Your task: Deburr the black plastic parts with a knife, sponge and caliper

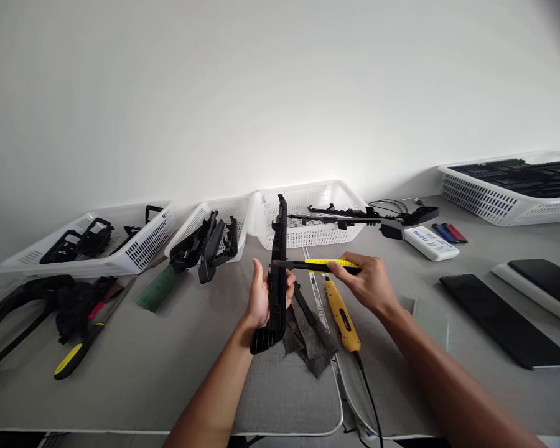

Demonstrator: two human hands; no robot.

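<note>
Upright black part (279, 239), yellow-black tool (313, 266) crosswise

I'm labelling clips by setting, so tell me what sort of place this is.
Probably a workshop bench: white baskets hold black plastic parts, a corded yellow tool lies on the table, and the left hand holds a long black piece.

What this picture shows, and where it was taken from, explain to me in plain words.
There is no machine: you see one person's bare left hand and right hand. The single picture comes from a camera worn on that person's head, looking forward and down. The left hand holds a long, ribbed black plastic part roughly upright. The right hand grips a slim yellow-and-black tool, its dark tip at the part. On the grey table lie a corded yellow power tool and dark grey cloth pieces; farther back stand white perforated plastic baskets.
</note>
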